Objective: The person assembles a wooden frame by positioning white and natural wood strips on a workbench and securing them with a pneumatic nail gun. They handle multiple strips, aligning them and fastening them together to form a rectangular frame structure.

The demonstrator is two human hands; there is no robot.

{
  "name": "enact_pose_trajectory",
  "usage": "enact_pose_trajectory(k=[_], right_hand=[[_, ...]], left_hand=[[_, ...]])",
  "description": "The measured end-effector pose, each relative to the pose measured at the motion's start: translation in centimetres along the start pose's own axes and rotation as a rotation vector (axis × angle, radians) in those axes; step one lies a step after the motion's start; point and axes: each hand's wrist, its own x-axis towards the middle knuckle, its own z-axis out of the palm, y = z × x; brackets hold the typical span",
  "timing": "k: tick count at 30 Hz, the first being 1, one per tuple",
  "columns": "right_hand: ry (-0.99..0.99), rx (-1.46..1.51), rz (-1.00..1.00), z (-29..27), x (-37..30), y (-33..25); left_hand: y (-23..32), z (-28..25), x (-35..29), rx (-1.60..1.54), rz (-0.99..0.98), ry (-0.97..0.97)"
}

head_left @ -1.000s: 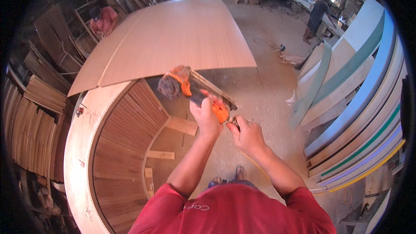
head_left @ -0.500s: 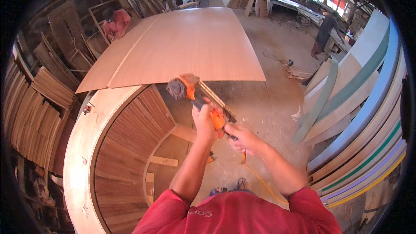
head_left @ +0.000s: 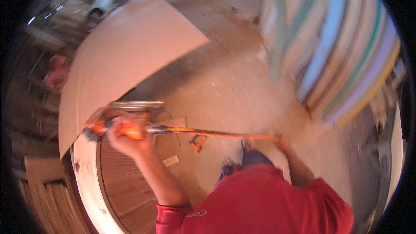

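Note:
My left hand (head_left: 128,141) is wrapped round the handle of an orange and black nail gun (head_left: 138,105), its long magazine lying level above the handle. The gun is held over the rim of a curved wooden frame (head_left: 89,169), near the close edge of a large thin wood sheet (head_left: 125,52). From the handle's end an orange air hose (head_left: 216,134) runs straight out to the right. My right hand (head_left: 284,142), blurred, is closed on that hose far from the gun.
On the right stand several curved panels (head_left: 336,56) with coloured edges. An orange tool (head_left: 197,143) lies on the floor beside a small wood piece (head_left: 170,160). Another person (head_left: 57,71) in red is beyond the sheet's left side.
The view has swung to the right. My right hand has left the gun's handle end and moved right along the hose, now stretched taut. My left hand still holds the gun.

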Motion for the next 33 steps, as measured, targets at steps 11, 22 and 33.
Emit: enact_pose_trajectory(k=[11,22,33], right_hand=[[0.956,-0.316,1.202,-33.7,-43.3,14.3],[1.995,-0.538,1.115,-44.6,-69.8,14.2],[2.072,-0.515,0.518,-60.8,-72.0,20.1]], left_hand=[[3.5,-7.3,10.9,-0.125,-0.120,-0.095],[-7.3,11.5,-12.3,0.240,-0.437,-0.370],[-27.3,31.6,-44.1,0.277,-0.618,-1.060]])
